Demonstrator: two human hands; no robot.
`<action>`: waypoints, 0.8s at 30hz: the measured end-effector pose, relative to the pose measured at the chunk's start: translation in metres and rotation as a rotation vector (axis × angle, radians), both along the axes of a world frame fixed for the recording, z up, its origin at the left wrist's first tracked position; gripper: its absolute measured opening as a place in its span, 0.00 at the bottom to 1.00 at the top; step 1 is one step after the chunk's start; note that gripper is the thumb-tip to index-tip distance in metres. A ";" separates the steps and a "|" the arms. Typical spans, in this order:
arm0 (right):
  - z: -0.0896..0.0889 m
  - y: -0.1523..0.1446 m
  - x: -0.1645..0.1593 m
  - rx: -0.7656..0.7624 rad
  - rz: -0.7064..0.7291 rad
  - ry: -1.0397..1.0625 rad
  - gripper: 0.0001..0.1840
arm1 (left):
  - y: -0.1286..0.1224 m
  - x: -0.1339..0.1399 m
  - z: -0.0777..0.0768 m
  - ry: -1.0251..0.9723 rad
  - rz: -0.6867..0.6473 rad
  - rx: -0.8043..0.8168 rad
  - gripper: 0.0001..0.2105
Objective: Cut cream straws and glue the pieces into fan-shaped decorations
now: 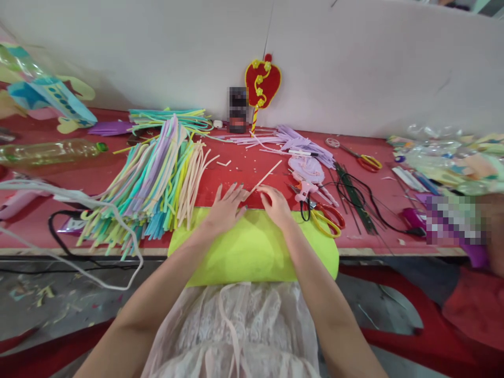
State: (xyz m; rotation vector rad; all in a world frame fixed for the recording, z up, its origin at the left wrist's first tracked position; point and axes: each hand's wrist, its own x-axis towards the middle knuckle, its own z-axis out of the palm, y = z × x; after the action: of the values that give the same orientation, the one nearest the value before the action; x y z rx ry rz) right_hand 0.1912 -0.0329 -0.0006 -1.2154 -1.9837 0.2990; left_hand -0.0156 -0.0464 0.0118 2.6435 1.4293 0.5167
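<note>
A pale pink pipe cleaner (pixel 270 174) lies slantwise on the red tabletop between my hands. My right hand (pixel 275 206) has its fingers bent and closed on the lower part of that stem. My left hand (pixel 227 209) lies nearly flat with its fingers spread, the fingertips close to the stem's lower end. Whether they touch it, I cannot tell. Under both wrists is a bright yellow-green cushion (pixel 244 252) at the table edge. Short pink offcuts (pixel 224 163) lie beyond my left hand.
A big bundle of coloured pipe cleaners (pixel 153 178) stands left. To the right are scissors (pixel 328 219), a pink glue gun (pixel 305 190), a coiled lilac piece (pixel 309 169) and green stems (pixel 354 199). A red ornament (pixel 263 83) and phone (pixel 238 110) stand behind. Another person's arm (pixel 494 226) is far right.
</note>
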 end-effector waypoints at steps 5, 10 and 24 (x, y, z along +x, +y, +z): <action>-0.002 -0.007 -0.004 0.014 0.014 -0.065 0.15 | -0.006 0.005 -0.001 0.051 0.029 -0.001 0.25; -0.003 -0.007 -0.006 -0.002 0.025 -0.067 0.18 | -0.003 0.003 -0.002 0.024 0.032 -0.022 0.24; 0.001 -0.009 -0.009 -0.020 0.015 -0.185 0.20 | -0.001 0.001 -0.007 -0.012 0.065 -0.026 0.27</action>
State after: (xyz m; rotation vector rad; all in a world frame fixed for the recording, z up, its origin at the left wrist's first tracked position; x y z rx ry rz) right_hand 0.1826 -0.0418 0.0003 -1.2811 -2.1534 0.2206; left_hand -0.0142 -0.0475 0.0053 2.5769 1.5121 0.5150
